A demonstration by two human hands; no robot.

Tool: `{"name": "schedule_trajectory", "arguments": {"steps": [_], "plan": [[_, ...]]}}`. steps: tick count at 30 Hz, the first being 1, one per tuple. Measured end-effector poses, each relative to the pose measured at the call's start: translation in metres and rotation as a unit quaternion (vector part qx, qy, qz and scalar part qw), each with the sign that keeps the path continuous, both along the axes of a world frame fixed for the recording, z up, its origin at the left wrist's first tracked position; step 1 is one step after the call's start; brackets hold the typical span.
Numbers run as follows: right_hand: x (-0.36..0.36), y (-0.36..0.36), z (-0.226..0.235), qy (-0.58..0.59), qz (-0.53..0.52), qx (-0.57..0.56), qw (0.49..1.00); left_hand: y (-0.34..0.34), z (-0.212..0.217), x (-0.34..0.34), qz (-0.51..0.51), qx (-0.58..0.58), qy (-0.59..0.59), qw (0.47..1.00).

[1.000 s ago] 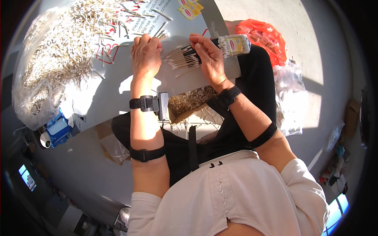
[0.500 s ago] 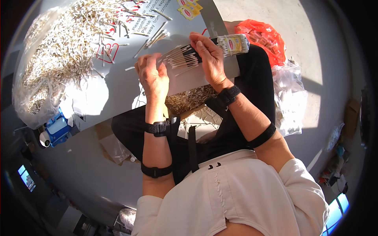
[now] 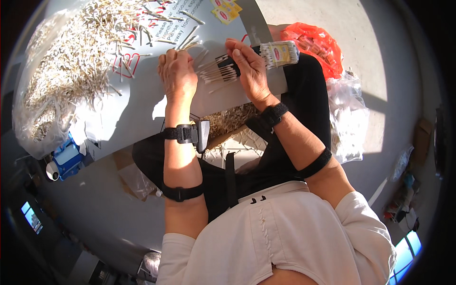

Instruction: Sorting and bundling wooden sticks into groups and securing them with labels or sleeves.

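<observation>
My right hand point(image 3: 249, 71) grips a clear packet of cotton swabs point(image 3: 278, 53), with a fan of loose swabs point(image 3: 218, 73) sticking out to the left over the grey table point(image 3: 142, 109). My left hand point(image 3: 176, 73) rests on the table with its fingers curled at the tips of that fan, touching the swab ends. A large heap of loose swabs point(image 3: 71, 61) lies on the table to the left, with a few stray ones beyond my fingers. Both wrists wear black straps.
An orange bag point(image 3: 311, 45) and clear plastic bags point(image 3: 349, 118) lie on the floor to the right. A box of swabs point(image 3: 228, 121) sits under the table edge by my lap. A blue object point(image 3: 66, 156) is at lower left. Yellow labels point(image 3: 225, 9) lie at the table's far edge.
My left hand dipped back toward my lap half a second ago and has now returned to the swab fan. The right hand and packet stayed nearly still.
</observation>
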State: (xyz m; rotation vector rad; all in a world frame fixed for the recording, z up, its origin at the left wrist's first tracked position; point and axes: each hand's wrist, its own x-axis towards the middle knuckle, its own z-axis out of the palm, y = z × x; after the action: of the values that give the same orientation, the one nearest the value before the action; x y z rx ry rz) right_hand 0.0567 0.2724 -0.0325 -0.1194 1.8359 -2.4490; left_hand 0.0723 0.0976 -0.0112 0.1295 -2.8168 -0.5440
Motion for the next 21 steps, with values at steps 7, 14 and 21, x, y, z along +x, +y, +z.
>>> {"name": "schedule_trajectory", "arguments": {"steps": [7,14,21], "plan": [[-0.003,0.001,-0.001,0.017,0.024,0.030,0.999,0.006,-0.001,0.006,-0.091,0.053,-0.031,0.994],[0.005,-0.006,0.000,0.033,-0.007,0.016,0.999,0.036,-0.022,0.028,0.024,0.519,0.155,0.840],[0.010,-0.017,0.001,0.042,-0.028,0.003,0.999,0.048,-0.021,0.023,0.009,0.579,0.156,0.800]]}}
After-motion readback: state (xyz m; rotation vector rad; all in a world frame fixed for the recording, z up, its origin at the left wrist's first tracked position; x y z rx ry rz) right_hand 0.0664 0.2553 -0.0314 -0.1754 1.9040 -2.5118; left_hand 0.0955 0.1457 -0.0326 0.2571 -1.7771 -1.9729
